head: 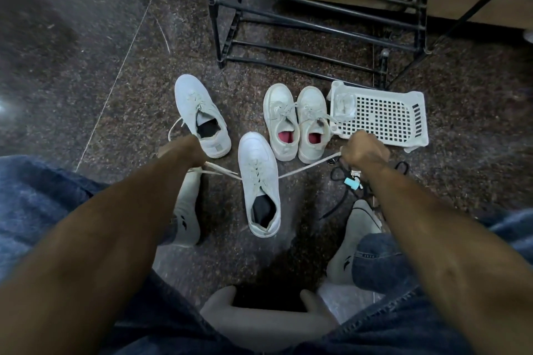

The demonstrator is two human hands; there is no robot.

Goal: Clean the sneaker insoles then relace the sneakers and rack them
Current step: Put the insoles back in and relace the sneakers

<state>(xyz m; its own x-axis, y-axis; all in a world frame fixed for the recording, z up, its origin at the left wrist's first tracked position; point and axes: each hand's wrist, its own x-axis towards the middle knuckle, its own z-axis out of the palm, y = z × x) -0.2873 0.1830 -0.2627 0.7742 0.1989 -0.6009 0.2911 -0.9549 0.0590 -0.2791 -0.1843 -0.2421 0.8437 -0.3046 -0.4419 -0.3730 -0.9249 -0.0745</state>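
Note:
A white sneaker (pixel 260 181) with a dark insole stands on the floor between my feet, toe pointing away. Its white lace (pixel 305 168) runs taut out of both sides. My left hand (pixel 190 150) grips the left lace end, and my right hand (pixel 364 150) grips the right end, both pulled apart at about the same height. Its mate (pixel 199 115), also with a dark insole, lies to the far left with a loose lace. A second white pair with pink insoles (pixel 297 121) stands side by side beyond.
A black metal shoe rack (pixel 317 8) stands at the back. A white perforated plastic basket (pixel 383 115) lies right of the pink-insole pair. Black laces and a small teal item (pixel 353 181) lie under my right wrist. My socked feet flank the sneaker.

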